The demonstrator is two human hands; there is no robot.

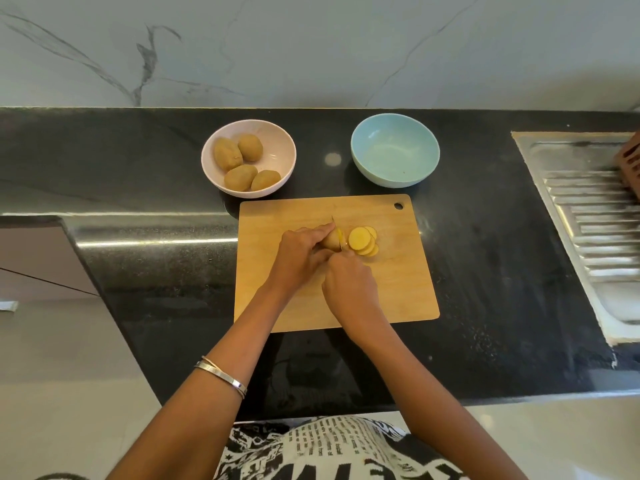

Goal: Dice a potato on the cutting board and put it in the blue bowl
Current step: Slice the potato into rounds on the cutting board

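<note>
My left hand (300,252) grips potato (331,241) on cutting board (398,289); right hand (349,284) curled round knife (338,235), handle hidden, blade half buried.

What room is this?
Most likely a kitchen: a dark stone counter with a steel sink drainer at one end, a bowl of potatoes, and someone slicing a potato on a cutting board.
</note>
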